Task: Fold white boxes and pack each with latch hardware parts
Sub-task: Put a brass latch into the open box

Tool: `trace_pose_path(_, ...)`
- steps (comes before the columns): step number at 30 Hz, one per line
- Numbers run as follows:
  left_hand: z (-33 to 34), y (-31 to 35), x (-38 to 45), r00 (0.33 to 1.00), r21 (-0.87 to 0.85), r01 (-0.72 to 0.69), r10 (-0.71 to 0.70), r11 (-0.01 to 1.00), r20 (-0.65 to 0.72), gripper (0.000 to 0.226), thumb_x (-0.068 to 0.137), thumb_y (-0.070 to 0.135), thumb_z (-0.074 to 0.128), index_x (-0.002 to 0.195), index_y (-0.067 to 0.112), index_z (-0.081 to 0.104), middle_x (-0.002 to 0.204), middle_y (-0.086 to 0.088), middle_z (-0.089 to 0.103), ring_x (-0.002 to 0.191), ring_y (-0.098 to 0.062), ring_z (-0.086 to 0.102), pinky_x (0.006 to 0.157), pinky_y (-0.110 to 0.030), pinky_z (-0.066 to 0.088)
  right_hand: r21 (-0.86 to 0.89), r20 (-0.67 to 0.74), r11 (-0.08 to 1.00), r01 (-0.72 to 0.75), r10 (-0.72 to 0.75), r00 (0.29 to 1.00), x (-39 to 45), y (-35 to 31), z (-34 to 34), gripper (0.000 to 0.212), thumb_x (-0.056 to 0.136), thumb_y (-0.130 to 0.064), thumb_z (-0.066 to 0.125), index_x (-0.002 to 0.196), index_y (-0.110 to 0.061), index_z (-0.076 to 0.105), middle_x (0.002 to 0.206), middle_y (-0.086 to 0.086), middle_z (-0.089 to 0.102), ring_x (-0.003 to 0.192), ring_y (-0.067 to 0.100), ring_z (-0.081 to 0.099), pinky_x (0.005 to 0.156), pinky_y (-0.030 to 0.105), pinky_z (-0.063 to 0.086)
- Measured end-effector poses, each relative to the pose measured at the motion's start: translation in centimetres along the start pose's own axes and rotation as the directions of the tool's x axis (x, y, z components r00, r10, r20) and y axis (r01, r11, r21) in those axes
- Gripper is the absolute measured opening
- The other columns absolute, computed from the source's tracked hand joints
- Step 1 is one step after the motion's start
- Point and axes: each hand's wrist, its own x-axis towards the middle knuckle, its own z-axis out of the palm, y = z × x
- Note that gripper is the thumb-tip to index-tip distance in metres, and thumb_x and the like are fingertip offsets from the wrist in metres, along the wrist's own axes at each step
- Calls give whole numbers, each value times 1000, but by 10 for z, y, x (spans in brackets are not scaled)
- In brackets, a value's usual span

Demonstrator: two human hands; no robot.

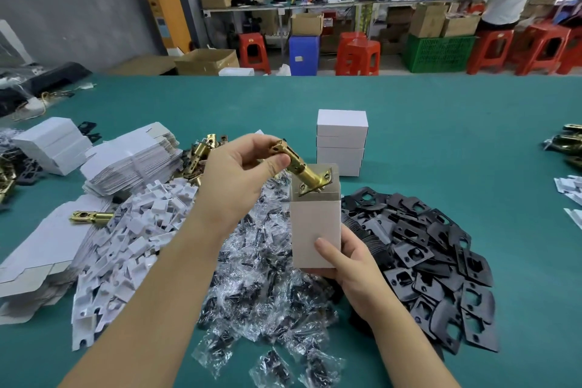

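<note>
We hold an upright white box (316, 239) in our right hand (349, 274), above the middle of the green bench (441, 142); its top is open, showing brown card inside, and the thumb lies across its lower front while the fingers wrap behind. Our left hand (239, 176) pinches a brass latch bolt (302, 167) between thumb and fingertips. The latch is tilted, its square faceplate end just inside the box mouth, its other end up at the fingers.

Behind the box stands a stack of closed white boxes (342, 142); we count four, though the lowest is partly hidden. One loose brass latch (91, 216) lies on flat box blanks (132, 161) at the left, and a few more brass latches (204, 148) sit in a cluster past the left hand; their number we cannot tell. Three heaps too many to count spread below the hands: white plastic pieces (126, 249), clear bags of dark screws (267, 287) and black strike plates (434, 261). More folded white boxes (50, 145) lie at the far left.
</note>
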Motion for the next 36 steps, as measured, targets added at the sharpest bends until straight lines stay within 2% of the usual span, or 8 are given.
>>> trace_pose_path(4, -2, -1, 1, 999, 62, 11, -14, 998, 45, 17, 86, 2, 77, 98, 14, 76, 87, -6, 76, 52, 3, 57, 54, -5, 42, 18, 15, 1000, 6, -6, 1000, -1, -1, 1, 52, 76, -49, 87, 123, -33, 70, 120, 8, 73, 107, 28, 72, 80, 38, 61)
trace_pose_path(8, -2, -3, 2, 995, 186, -22, 3, 982, 99, 23, 84, 7, 80, 92, 28, 75, 85, 10, 78, 77, -5, 72, 74, -20, 57, 9, 25, 1000, 17, -17, 1000, -1, -2, 1, 47, 81, -42, 83, 125, -33, 69, 121, 9, 73, 109, 28, 71, 82, 39, 61)
trace_pose_path(12, 3, -6, 2, 987, 352, -78, 23, 933, 157, 23, 82, 17, 84, 92, 34, 74, 83, 15, 75, 66, -13, 68, 66, -27, 59, -9, 38, 1000, 27, -26, 999, -1, 0, 1, 46, 84, -38, 80, 127, -31, 68, 123, 10, 72, 112, 30, 70, 85, 41, 60)
trace_pose_path(15, 8, -9, -1, 970, 419, -124, 20, 899, 244, 22, 82, 21, 84, 92, 37, 73, 82, 21, 73, 55, 1, 57, 55, -10, 41, -2, 53, 1000, 29, -29, 998, -2, -1, 1, 45, 84, -36, 80, 128, -30, 68, 123, 10, 71, 111, 28, 70, 83, 38, 60)
trace_pose_path(21, 12, -9, -6, 931, 573, -182, -47, 799, 361, 10, 91, 31, 75, 100, 31, 76, 90, 18, 73, 89, 1, 65, 81, -28, 54, 7, 78, 999, 50, -51, 996, -1, -1, 1, 52, 82, -41, 84, 130, -29, 67, 122, 8, 71, 110, 24, 71, 82, 36, 60)
trace_pose_path(26, 13, -6, -9, 930, 606, -261, 28, 751, 365, 6, 94, 30, 71, 98, 31, 76, 82, 24, 67, 75, 11, 56, 61, -10, 36, 6, 44, 997, 72, -72, 996, -1, -1, 0, 50, 83, -38, 84, 128, -28, 67, 120, 9, 71, 108, 25, 71, 82, 39, 60)
trace_pose_path(33, 9, -6, -12, 923, 645, -324, 81, 692, 377, 20, 97, 15, 62, 107, 25, 76, 100, 12, 71, 87, -6, 63, 77, -33, 54, -77, 10, 993, 87, -87, 996, -1, 0, 1, 34, 88, -18, 75, 122, -23, 70, 116, 12, 72, 106, 26, 71, 79, 36, 61)
trace_pose_path(36, 5, -10, -16, 911, 619, -320, 52, 717, 410, 29, 97, 9, 57, 110, 26, 76, 90, 21, 68, 69, 6, 60, 58, -12, 44, -118, 16, 989, 93, -92, 996, -1, 2, 0, 36, 87, -21, 76, 123, -21, 69, 116, 13, 72, 108, 27, 70, 80, 37, 61)
